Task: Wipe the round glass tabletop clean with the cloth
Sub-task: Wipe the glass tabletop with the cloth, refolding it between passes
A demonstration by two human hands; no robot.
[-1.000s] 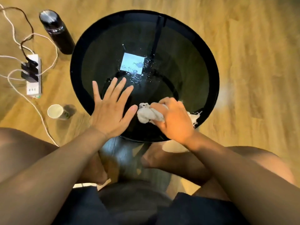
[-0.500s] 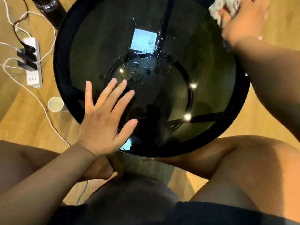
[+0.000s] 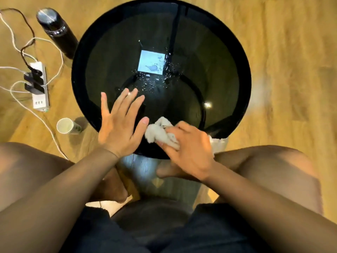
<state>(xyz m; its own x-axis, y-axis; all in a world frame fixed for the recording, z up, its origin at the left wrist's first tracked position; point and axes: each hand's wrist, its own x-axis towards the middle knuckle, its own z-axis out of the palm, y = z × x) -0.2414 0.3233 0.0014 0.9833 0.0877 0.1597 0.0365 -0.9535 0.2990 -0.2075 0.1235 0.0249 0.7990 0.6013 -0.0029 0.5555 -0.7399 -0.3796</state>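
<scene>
The round glass bench [image 3: 218, 73] fills the middle of the view, dark and reflective. The left hand [image 3: 118, 128] lies flat on its near-left part, fingers [image 3: 124, 99] straight and spread, holding nothing. The right hand [image 3: 191, 152], at the near edge, curls round the bunched white cloth [image 3: 156, 133], which sits on the glass just beside the left thumb. Water droplets [image 3: 151, 83] lie beyond the cloth toward the centre, so the next stroke probably has to run away from the body.

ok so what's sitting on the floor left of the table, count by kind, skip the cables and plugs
black bottle: 1
paper cup: 1
white power strip: 1
total: 3
</scene>
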